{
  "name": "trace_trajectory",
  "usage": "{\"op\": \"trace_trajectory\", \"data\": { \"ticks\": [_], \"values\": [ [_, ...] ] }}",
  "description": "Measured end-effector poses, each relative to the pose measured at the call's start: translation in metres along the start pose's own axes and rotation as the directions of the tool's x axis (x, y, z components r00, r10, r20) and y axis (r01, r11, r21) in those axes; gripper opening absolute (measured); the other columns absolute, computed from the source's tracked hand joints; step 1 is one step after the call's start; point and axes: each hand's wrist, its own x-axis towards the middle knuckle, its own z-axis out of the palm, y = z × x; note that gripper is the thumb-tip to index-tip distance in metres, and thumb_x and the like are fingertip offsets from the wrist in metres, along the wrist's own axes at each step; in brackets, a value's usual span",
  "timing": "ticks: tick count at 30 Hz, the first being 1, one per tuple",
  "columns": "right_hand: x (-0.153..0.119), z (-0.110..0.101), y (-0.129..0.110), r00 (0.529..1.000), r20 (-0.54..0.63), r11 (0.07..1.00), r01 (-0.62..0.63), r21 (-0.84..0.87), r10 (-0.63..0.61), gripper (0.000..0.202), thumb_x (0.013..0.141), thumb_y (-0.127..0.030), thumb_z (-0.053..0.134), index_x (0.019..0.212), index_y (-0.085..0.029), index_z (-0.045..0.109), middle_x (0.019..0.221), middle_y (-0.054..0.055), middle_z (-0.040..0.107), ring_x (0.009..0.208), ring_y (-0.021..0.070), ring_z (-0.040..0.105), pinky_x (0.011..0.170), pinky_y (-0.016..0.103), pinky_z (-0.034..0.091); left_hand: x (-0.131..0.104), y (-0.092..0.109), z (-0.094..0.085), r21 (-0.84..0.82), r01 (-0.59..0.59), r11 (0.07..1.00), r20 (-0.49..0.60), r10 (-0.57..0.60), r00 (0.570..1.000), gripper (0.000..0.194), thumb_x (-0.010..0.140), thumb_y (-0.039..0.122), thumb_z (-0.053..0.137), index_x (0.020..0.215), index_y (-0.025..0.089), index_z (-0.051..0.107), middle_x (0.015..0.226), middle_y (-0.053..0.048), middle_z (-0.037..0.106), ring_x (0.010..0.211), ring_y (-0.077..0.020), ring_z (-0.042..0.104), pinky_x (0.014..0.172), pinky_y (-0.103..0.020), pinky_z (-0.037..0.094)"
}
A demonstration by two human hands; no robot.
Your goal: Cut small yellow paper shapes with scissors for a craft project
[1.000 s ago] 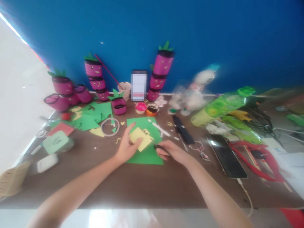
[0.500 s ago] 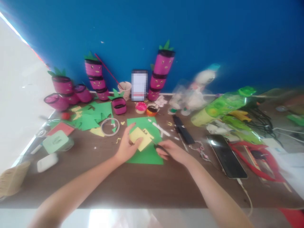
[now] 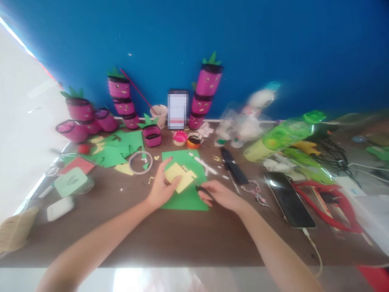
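A yellow piece of paper [image 3: 181, 184] with small notches in its upper right edge is pinched between the thumb and fingers of my left hand [image 3: 162, 187]. It is over a green sheet of paper [image 3: 194, 202] that lies on the table. My right hand [image 3: 217, 195] grips a slim black-handled tool [image 3: 201, 189], its thin tip close to the paper's right corner. Blur hides whether that tip touches the paper, and the tool's exact kind is unclear. Just beyond the right hand, a white pen [image 3: 206, 164] rests partly on the green sheet.
Purple pots with faces [image 3: 202, 103] stand along the blue wall, beside a propped phone [image 3: 178, 109]. Pink paint [image 3: 180, 137] and black paint [image 3: 194, 140] sit in small tubs. A tape roll [image 3: 140, 163] lies left; a black phone [image 3: 290, 200] and green bottle [image 3: 285, 136] lie right.
The yellow paper has shifted very slightly in my left hand, and its notched top edge shows differently. My right hand keeps its grip on the tool and has barely moved.
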Motion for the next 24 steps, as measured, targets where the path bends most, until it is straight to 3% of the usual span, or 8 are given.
{"op": "trace_trajectory", "data": {
  "ticks": [6, 11, 18, 22, 24],
  "values": [
    [0.0, 0.001, -0.003, 1.0, -0.001, 1.0, -0.015, 0.001, 0.015, 0.033, 0.08, -0.031, 0.051, 0.051, -0.017, 0.043, 0.044, -0.005, 0.044, 0.044, 0.0075, 0.041, 0.055, 0.024, 0.038, 0.0, 0.0, 0.0, 0.032, 0.015, 0.999, -0.008, -0.015, 1.0, 0.053, 0.078, 0.031, 0.058, 0.125, 0.023, 0.035, 0.123, -0.012, 0.048, 0.109, -0.0231, 0.054, 0.084, -0.035, 0.05],
    [0.0, 0.0, 0.001, 1.0, 0.009, 1.0, 0.01, 0.026, -0.01, 0.032, 0.077, -0.035, 0.055, 0.053, -0.016, 0.046, 0.044, -0.003, 0.048, 0.044, 0.0079, 0.044, 0.051, 0.023, 0.036, 0.0, 0.0, 0.0, 0.022, 0.007, 1.0, -0.008, -0.007, 1.0, 0.053, 0.079, 0.032, 0.057, 0.126, 0.022, 0.035, 0.121, -0.011, 0.05, 0.104, -0.0231, 0.056, 0.082, -0.036, 0.051],
    [0.0, -0.01, 0.01, 0.994, 0.094, 0.991, 0.045, 0.127, -0.057, 0.047, 0.075, -0.057, 0.05, 0.063, -0.012, 0.055, 0.047, 0.002, 0.056, 0.036, 0.0055, 0.037, 0.036, 0.019, 0.021, 0.0, -0.005, -0.001, 0.021, 0.021, 1.0, -0.041, -0.02, 0.999, 0.053, 0.079, 0.036, 0.057, 0.126, 0.024, 0.036, 0.116, -0.01, 0.051, 0.096, -0.022, 0.058, 0.078, -0.037, 0.053],
    [0.001, -0.012, 0.016, 0.994, -0.068, 0.979, 0.093, 0.181, -0.082, 0.049, 0.07, -0.062, 0.055, 0.062, -0.013, 0.054, 0.045, 0.0, 0.053, 0.036, 0.0058, 0.037, 0.035, 0.018, 0.021, -0.001, -0.011, 0.002, -0.079, -0.002, 0.997, -0.052, -0.002, 0.999, 0.055, 0.081, 0.037, 0.054, 0.128, 0.025, 0.029, 0.11, -0.009, 0.051, 0.085, -0.0182, 0.059, 0.069, -0.035, 0.054],
    [0.001, -0.013, 0.02, 0.977, -0.191, 0.967, 0.135, 0.216, -0.094, 0.046, 0.072, -0.059, 0.056, 0.065, -0.014, 0.055, 0.048, 0.0, 0.054, 0.039, 0.0067, 0.04, 0.036, 0.018, 0.024, -0.002, -0.013, 0.002, -0.036, -0.031, 0.999, -0.057, 0.029, 0.998, 0.052, 0.081, 0.035, 0.054, 0.126, 0.025, 0.031, 0.111, -0.009, 0.05, 0.085, -0.0168, 0.058, 0.071, -0.034, 0.053]
  ]
}}
